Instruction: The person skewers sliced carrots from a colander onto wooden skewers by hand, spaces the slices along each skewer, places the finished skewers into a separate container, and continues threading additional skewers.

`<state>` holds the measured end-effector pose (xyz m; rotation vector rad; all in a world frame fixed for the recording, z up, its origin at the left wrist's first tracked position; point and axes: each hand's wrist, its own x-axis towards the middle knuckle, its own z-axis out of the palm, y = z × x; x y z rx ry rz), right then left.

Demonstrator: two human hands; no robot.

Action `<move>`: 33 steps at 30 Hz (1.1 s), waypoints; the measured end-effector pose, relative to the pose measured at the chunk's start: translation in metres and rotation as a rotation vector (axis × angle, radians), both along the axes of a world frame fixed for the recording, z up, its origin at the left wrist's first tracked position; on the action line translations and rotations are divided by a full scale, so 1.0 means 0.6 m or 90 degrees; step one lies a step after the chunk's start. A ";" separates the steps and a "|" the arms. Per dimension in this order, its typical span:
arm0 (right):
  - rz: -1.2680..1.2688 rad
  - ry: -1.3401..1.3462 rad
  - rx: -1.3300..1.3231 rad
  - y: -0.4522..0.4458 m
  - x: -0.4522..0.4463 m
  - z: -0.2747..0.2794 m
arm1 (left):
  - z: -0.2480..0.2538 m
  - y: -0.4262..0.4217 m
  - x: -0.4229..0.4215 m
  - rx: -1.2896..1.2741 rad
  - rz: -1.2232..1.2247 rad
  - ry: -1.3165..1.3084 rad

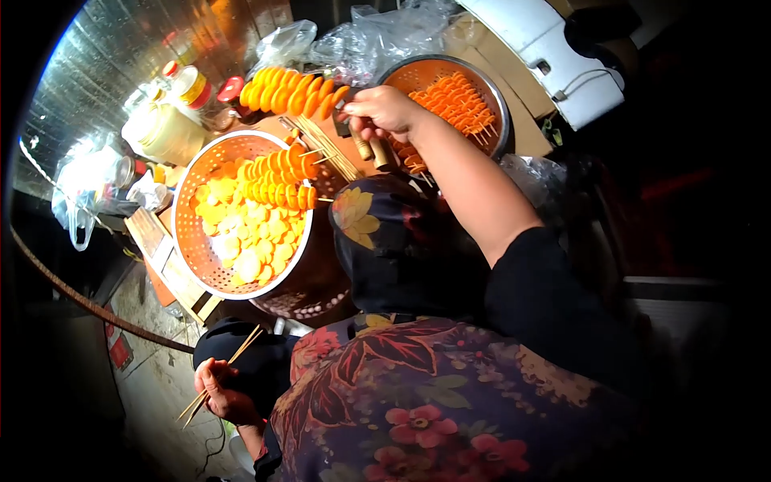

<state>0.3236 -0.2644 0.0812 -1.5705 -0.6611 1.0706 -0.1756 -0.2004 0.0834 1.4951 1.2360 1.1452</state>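
Note:
My right hand (pixel 384 111) is closed around the end of a skewer of round orange slices (pixel 289 91), held up over the far side of a perforated colander (pixel 180 259). Loose yellow-orange slices (pixel 249 233) fill much of that colander, and more loaded skewers (pixel 277 178) lie across its right side. Low on the left, my left hand (pixel 227 395) grips a few thin bamboo sticks (pixel 246 344) that carry no slices. Beyond my right wrist, a second colander (pixel 503 112) holds several loaded skewers (pixel 454 100).
Bare bamboo sticks (pixel 336 159) and wooden handles (pixel 381 154) lie between the colanders. Jars (pixel 191 87), a pale container (pixel 163 132) and plastic bags (pixel 377 44) crowd the back. A white foam box (pixel 522 40) stands at the upper right.

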 end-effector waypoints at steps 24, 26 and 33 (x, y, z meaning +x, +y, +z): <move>-0.353 0.063 -0.212 -0.279 0.074 -0.215 | -0.005 0.005 -0.008 -0.028 -0.002 0.039; -0.333 0.032 -0.237 -0.277 0.082 -0.220 | -0.006 0.005 -0.011 -0.024 0.008 0.047; -0.273 0.061 -0.305 -0.279 0.094 -0.216 | -0.004 0.003 -0.010 -0.013 0.008 0.069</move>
